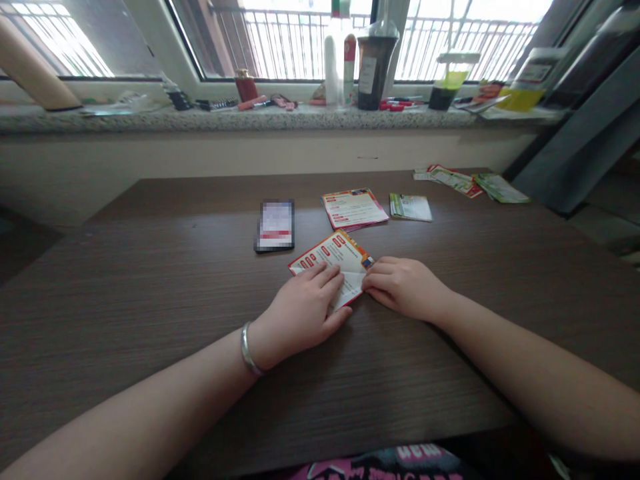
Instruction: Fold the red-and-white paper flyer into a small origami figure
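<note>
A printed leaflet (pixel 345 250) with a red and orange border lies at an angle on the brown table, a crease running across it. My left hand (pixel 313 303) rests flat over its near left part, fingers spread on the paper, and hides some of the print. At the leaflet's right edge, my right hand (pixel 403 287) is closed, with thumb and fingertips pinching the paper. Just beyond lies a stack of similar leaflets (pixel 354 208). To the left of that stack is a phone (pixel 275 225) with a blurred screen.
A small stack of green and white cards (pixel 411 207) sits right of the leaflet stack. More coloured leaflets (pixel 457 181) lie at the table's far right corner. On the granite windowsill (pixel 210 121) stand a dark drink cup (pixel 373 70), bottles and small items.
</note>
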A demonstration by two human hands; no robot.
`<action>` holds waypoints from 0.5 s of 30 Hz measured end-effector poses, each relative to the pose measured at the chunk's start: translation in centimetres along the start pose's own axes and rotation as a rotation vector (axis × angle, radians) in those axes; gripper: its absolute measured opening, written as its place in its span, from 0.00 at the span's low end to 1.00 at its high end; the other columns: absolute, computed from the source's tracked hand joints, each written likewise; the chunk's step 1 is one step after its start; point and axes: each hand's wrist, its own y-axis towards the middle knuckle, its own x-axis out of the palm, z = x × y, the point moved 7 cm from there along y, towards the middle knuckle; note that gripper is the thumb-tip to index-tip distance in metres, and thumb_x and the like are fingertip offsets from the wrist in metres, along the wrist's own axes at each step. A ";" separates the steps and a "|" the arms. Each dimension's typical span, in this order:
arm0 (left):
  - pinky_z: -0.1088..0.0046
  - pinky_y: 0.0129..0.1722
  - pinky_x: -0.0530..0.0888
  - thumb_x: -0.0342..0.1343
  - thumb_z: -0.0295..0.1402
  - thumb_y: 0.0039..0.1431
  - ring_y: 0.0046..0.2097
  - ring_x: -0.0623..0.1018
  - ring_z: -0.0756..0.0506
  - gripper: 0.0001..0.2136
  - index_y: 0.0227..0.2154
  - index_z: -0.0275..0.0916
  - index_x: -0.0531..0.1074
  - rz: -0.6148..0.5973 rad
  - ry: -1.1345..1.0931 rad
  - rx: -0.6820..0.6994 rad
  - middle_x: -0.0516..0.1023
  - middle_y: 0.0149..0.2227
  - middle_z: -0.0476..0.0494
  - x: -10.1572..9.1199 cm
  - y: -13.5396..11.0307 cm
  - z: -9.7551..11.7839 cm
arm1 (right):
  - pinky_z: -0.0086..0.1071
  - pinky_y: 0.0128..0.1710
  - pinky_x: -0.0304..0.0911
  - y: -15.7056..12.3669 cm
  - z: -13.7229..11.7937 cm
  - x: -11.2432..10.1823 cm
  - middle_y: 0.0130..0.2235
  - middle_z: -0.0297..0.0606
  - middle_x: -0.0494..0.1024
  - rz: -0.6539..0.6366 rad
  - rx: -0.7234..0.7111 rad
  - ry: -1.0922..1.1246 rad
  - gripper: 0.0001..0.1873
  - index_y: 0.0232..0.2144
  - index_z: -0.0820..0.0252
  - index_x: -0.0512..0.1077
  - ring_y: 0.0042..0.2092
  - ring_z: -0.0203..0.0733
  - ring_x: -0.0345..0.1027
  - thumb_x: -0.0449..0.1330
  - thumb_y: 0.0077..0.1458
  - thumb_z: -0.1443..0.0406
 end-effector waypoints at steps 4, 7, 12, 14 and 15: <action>0.58 0.58 0.67 0.48 0.40 0.64 0.59 0.69 0.38 0.18 0.50 0.35 0.71 0.020 -0.009 0.039 0.70 0.57 0.36 -0.7 0.1 0.3 | 0.35 0.42 0.64 -0.1 0.3 0.2 0.38 0.40 0.79 0.004 0.019 0.067 0.10 0.36 0.57 0.75 0.42 0.43 0.70 0.53 0.62 0.63; 0.61 0.55 0.71 0.47 0.37 0.64 0.54 0.74 0.41 0.13 0.42 0.38 0.74 0.018 -0.017 0.048 0.76 0.51 0.39 -1.1 0.1 0.1 | 0.35 0.43 0.64 -0.1 0.4 0.3 0.39 0.39 0.79 0.010 0.024 0.131 0.09 0.36 0.57 0.75 0.42 0.42 0.70 0.55 0.60 0.64; 0.63 0.50 0.74 0.47 0.35 0.65 0.47 0.78 0.42 0.12 0.41 0.39 0.74 -0.036 -0.001 -0.048 0.80 0.43 0.42 -1.1 -0.2 -1.1 | 0.35 0.43 0.65 0.1 0.4 0.3 0.39 0.38 0.79 0.027 0.032 0.207 0.07 0.35 0.57 0.75 0.42 0.42 0.70 0.56 0.58 0.66; 0.62 0.51 0.73 0.46 0.34 0.65 0.47 0.77 0.42 0.12 0.41 0.39 0.74 -0.044 -0.019 -0.057 0.79 0.43 0.41 -0.9 -0.2 -1.3 | 0.35 0.42 0.64 0.1 0.4 0.1 0.38 0.38 0.79 0.035 0.048 0.225 0.06 0.34 0.57 0.75 0.41 0.42 0.70 0.56 0.57 0.67; 0.62 0.51 0.73 0.46 0.34 0.65 0.48 0.77 0.42 0.11 0.40 0.39 0.74 -0.033 -0.032 -0.058 0.79 0.43 0.41 -0.9 -0.2 -1.4 | 0.35 0.42 0.64 0.2 0.4 0.1 0.37 0.38 0.78 0.038 0.056 0.232 0.06 0.34 0.57 0.75 0.41 0.42 0.70 0.56 0.57 0.67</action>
